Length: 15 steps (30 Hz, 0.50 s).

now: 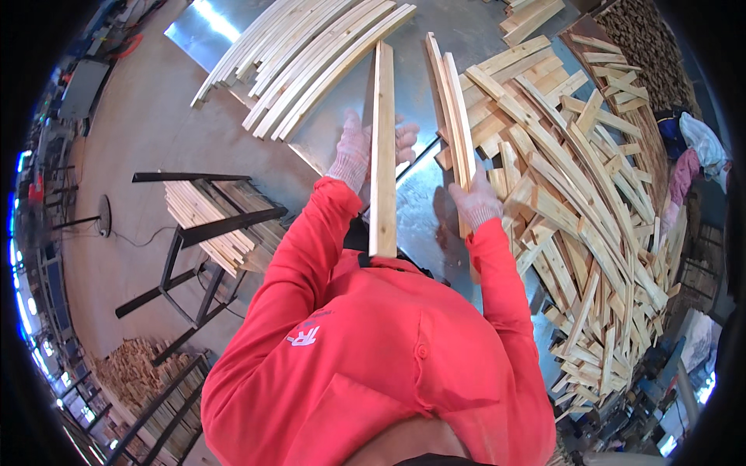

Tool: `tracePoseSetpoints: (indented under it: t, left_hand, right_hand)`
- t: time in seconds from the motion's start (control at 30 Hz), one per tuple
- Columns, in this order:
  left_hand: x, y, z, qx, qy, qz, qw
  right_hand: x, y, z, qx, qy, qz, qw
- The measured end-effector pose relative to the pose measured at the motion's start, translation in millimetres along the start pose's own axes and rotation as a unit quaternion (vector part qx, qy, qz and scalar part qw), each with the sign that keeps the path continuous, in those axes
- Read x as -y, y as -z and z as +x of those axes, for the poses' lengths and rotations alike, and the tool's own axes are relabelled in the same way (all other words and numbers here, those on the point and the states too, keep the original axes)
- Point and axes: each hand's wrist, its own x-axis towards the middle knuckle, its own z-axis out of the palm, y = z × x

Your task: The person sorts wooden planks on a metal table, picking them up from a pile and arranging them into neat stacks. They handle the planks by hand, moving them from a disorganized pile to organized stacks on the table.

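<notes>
Both my hands wear pale knit gloves. My left hand point(373, 145) is behind a long wooden strip point(383, 145), its fingers showing on the right side of the wood and not curled round it. That strip points away from my body over the metal table point(434, 204). At the right, my right hand point(478, 195) grips the near part of a pair of wooden strips point(457, 110) lying side by side. Long wooden strips point(326, 64) lie in a row at the far left of the table. Close beside my right hand is a heap of wood pieces point(583, 192).
A black metal stand point(204, 230) with stacked strips is at the left, and stacked wood point(140, 373) lies below it. Another person's pink sleeve point(683, 177) shows beyond the heap on the right. More boards point(530, 20) lie at the table's far side.
</notes>
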Motion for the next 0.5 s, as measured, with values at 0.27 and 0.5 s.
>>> tracePoseSetpoints:
  t: [0.27,0.5]
  left_hand:
    - [-69.6,30.2,46.2,0.218,0.136,-0.005,0.966]
    - [-139.8,14.0,40.0,0.120,0.083,0.232,0.962]
  right_hand:
    - [48.1,-24.0,24.8,-0.082,0.080,0.302,0.946]
    - [92.4,-85.3,7.4,-0.224,0.070,-0.110,0.966]
